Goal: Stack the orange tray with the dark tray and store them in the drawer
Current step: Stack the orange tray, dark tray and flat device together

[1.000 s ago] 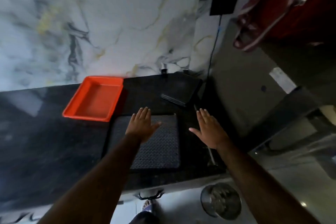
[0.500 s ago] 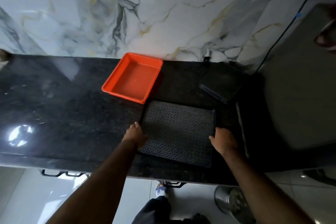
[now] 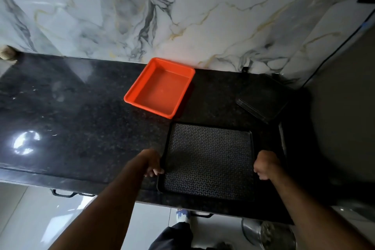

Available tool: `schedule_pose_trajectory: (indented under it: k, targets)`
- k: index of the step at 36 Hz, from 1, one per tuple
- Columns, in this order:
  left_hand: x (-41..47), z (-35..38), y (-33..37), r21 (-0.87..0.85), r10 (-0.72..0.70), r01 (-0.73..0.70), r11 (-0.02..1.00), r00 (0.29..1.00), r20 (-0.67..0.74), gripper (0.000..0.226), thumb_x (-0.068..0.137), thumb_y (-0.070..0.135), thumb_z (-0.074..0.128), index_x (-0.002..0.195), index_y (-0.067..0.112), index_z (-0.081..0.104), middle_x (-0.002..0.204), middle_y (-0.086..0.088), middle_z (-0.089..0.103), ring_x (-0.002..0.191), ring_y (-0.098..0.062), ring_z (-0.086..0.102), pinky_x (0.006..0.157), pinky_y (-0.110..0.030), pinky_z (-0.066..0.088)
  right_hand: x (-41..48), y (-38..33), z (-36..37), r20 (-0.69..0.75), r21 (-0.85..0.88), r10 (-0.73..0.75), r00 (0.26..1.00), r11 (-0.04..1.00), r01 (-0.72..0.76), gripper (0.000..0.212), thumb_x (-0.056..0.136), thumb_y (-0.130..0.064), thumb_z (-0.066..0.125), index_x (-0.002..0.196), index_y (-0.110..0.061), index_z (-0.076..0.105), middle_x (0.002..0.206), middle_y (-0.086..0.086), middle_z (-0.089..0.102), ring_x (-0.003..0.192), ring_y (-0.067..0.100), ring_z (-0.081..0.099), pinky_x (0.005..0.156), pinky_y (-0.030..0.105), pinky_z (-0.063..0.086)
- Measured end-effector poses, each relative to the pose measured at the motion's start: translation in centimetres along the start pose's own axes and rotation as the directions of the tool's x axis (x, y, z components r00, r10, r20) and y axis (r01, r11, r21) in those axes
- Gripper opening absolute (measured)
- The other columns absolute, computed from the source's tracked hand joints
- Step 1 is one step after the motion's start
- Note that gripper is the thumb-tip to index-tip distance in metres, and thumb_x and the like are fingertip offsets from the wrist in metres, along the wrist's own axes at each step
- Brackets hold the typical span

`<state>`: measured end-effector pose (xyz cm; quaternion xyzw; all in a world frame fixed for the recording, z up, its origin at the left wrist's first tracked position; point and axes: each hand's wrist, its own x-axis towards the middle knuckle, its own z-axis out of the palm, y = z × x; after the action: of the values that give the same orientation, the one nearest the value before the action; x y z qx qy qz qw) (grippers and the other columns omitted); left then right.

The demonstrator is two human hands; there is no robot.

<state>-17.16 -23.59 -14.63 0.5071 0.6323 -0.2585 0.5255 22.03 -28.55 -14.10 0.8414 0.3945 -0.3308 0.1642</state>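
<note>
Head view, single frame. Two trays are counted on the black speckled stone counter [image 3: 81, 119]. One orange rectangular plastic tray [image 3: 160, 87] is seen at centre frame, near the marble-patterned wall [image 3: 182, 12], lying empty and at a slant. One dark rectangular tray with a woven-pattern floor [image 3: 209, 160] is seen in the lower centre, just below and right of the orange tray; whether the two corners touch cannot be told.

Two bare hands are recorded. Left hand [image 3: 151, 163] is curled on the left rim of the dark tray, fingers [image 3: 156, 172] wrapped at the edge. Right hand [image 3: 264, 165] is closed into a fist at the tray's right rim; its fingers are hidden, so the exact hold cannot be told.

One flat dark rectangular object [image 3: 261, 100] is noted at right of frame, apart from both trays. Two dark drawer handles [image 3: 63, 194] are visible under the counter edge, lower left and lower centre. One round metal bin [image 3: 267, 233] is seen at the bottom right.
</note>
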Motion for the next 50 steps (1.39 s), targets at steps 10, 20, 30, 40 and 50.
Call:
schedule_pose_trajectory:
  k: [10, 20, 30, 40, 50]
  targets:
    - [2.2, -8.2, 0.5, -0.461, -0.074, -0.275, 0.844, 0.79, -0.608, 0.068, 0.075, 0.073, 0.061, 0.074, 0.007, 0.073, 0.065, -0.01, 0.076, 0.056, -0.025, 0.073, 0.066, -0.038, 0.064, 0.9, -15.2, -5.7, -0.101, -0.009, -0.395, 0.913, 0.918, 0.396, 0.031, 0.089, -0.036, 0.067, 0.096, -0.007, 0.077, 0.104, 0.014, 0.076, 0.097, 0.031, 0.071, 0.086, 0.034, 0.058]
    - [7.7, -11.7, 3.7, -0.862, -0.236, -0.428, 0.271, 0.839, -0.491, 0.04, 0.09, 0.035, 0.065, 0.119, 0.009, 0.055, 0.111, -0.017, 0.065, 0.087, -0.034, 0.072, 0.063, -0.048, 0.063, 3.3, -31.5, -2.3, -0.15, 0.621, -0.401, 0.904, 0.673, 0.401, 0.04, 0.084, -0.03, 0.075, 0.107, 0.002, 0.07, 0.109, 0.022, 0.074, 0.105, 0.038, 0.071, 0.094, 0.052, 0.057]
    - [7.7, -12.4, 4.3, -0.826, -0.287, -0.521, 0.215, 0.775, -0.563, 0.015, 0.074, 0.005, 0.059, 0.085, 0.012, 0.066, 0.097, -0.015, 0.072, 0.071, -0.024, 0.074, 0.047, -0.03, 0.058, 4.8, -31.9, -1.9, -0.162, 0.82, -0.304, 0.939, 0.487, 0.299, 0.017, 0.082, -0.006, 0.076, 0.094, -0.01, 0.065, 0.087, 0.011, 0.073, 0.07, 0.019, 0.073, 0.06, 0.028, 0.062]
    - [3.6, -10.7, 4.7, -0.672, -0.195, -0.548, 0.497, 0.685, -0.702, 0.024, 0.073, 0.022, 0.068, 0.096, 0.017, 0.067, 0.09, -0.005, 0.072, 0.07, -0.022, 0.074, 0.052, -0.043, 0.063, 4.8, -23.4, -7.9, -0.351, 0.875, 0.019, 0.936, 0.364, 0.32, 0.042, 0.082, -0.006, 0.07, 0.123, -0.006, 0.057, 0.122, 0.018, 0.067, 0.104, 0.032, 0.07, 0.089, 0.046, 0.061]
    - [-1.1, -6.0, 5.8, -0.462, 0.076, -0.558, 0.689, 0.69, -0.72, 0.022, 0.079, 0.024, 0.071, 0.101, 0.024, 0.071, 0.086, 0.001, 0.074, 0.069, -0.018, 0.075, 0.053, -0.038, 0.063, 0.3, -11.5, -10.3, -0.617, 0.352, -0.186, 0.765, 0.804, 0.479, 0.014, 0.08, -0.018, 0.066, 0.09, -0.01, 0.072, 0.089, 0.014, 0.076, 0.085, 0.033, 0.071, 0.072, 0.031, 0.052]
